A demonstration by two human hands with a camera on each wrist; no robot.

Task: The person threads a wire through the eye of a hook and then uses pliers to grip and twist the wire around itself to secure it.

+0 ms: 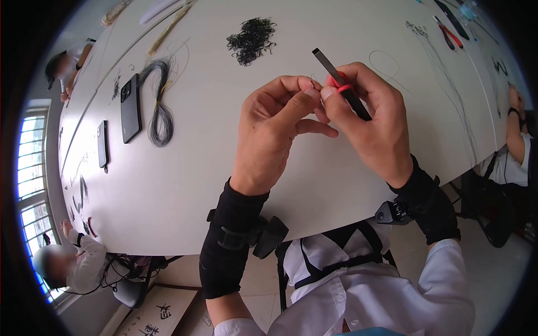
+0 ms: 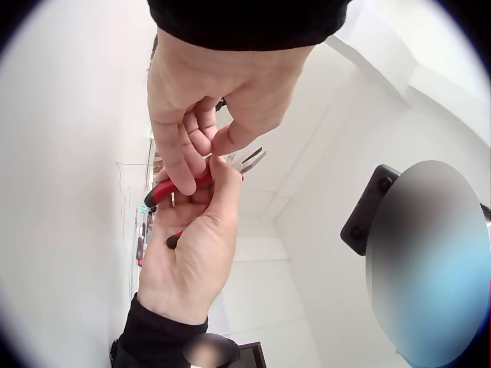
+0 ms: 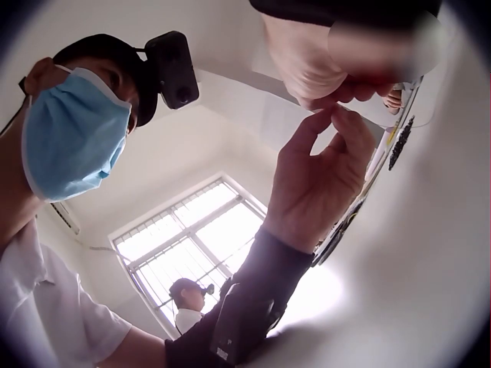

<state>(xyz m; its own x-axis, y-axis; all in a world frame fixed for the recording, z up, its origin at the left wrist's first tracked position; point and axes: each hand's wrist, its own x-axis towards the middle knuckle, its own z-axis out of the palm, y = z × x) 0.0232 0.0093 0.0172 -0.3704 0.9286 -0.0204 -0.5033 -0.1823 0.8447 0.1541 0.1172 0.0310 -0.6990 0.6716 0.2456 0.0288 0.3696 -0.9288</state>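
Note:
Above the table, my left hand (image 1: 269, 123) and right hand (image 1: 381, 112) meet at the fingertips. The left thumb and index finger pinch a thin, small dark wire piece (image 1: 312, 84), mostly hidden by the fingers. Across the right palm lie pliers (image 1: 356, 105) with red and black handles, gripped by the curled fingers. Their metal nose points away from me in the head view. In the left wrist view, the pliers' jaws stand parted beyond the right thumb. The right thumb and index finger also come together right beside the left fingertips.
Beyond the hands lies a pile of small black hooks (image 1: 251, 40). To the left are a coil of grey wire (image 1: 161, 120) and two phones, one a black phone (image 1: 130, 109). Loose wires (image 1: 448, 92) and other red-handled pliers (image 1: 450, 36) lie right. Other people sit around the table.

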